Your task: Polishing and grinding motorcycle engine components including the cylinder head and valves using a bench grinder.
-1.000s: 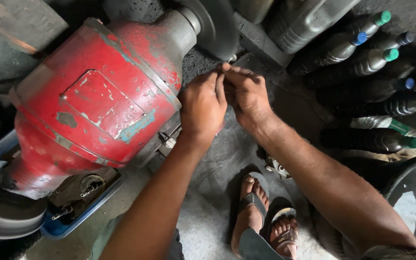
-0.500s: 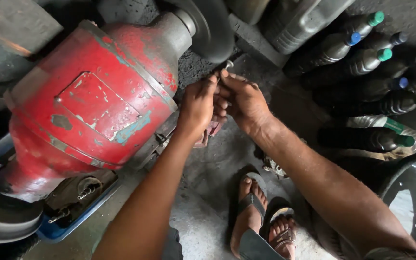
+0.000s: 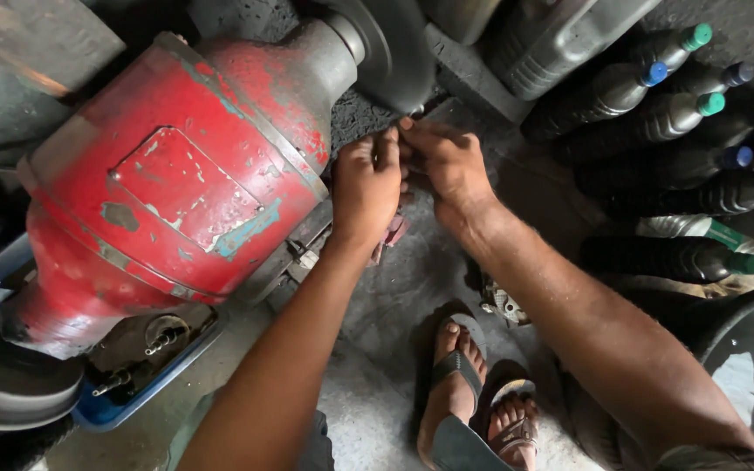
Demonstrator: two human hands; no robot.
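My left hand and my right hand are pressed together, fingertips meeting just below the dark grinding wheel. They pinch a small thin metal piece, which the fingers mostly hide. The wheel sits on the shaft of a big red bench grinder with chipped paint, directly left of my left hand. I cannot tell whether the piece touches the wheel.
Several dark plastic bottles with green and blue caps lie at the right, behind a grey canister. My feet in sandals stand on the dusty concrete floor. A small metal part lies beside them. A blue tray with tools sits under the grinder.
Both hands have moved up together from beside the grinder body towards the wheel's lower edge. The thin piece, seen sticking out earlier, is now mostly covered by fingers.
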